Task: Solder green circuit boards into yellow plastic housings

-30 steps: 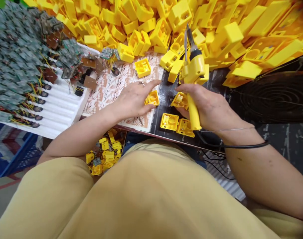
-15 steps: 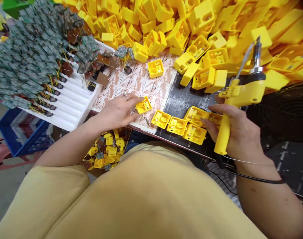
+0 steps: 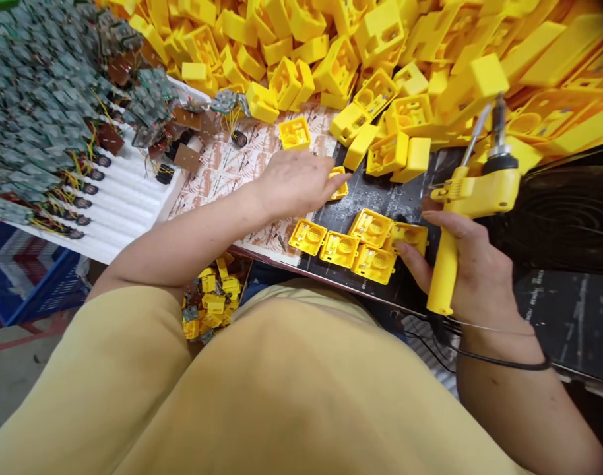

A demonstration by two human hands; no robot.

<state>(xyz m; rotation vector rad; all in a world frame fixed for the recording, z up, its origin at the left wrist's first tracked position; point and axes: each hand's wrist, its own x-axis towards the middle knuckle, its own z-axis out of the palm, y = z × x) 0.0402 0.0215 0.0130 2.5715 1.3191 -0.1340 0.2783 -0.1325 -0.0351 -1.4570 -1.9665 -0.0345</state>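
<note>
Crowding both hands – yellow casings, circuit boards.

Person in a pale mustard-yellow short-sleeved top, both forearms bare

The soft, plain yellow fabric top fills the near part of the view, its left short sleeve ending above the elbow. The bare left hand shows no ring from this angle. At the wrist of the bare right hand sit a thin silvery wire bangle and, just nearer, a thin black band looped round the forearm.
</note>
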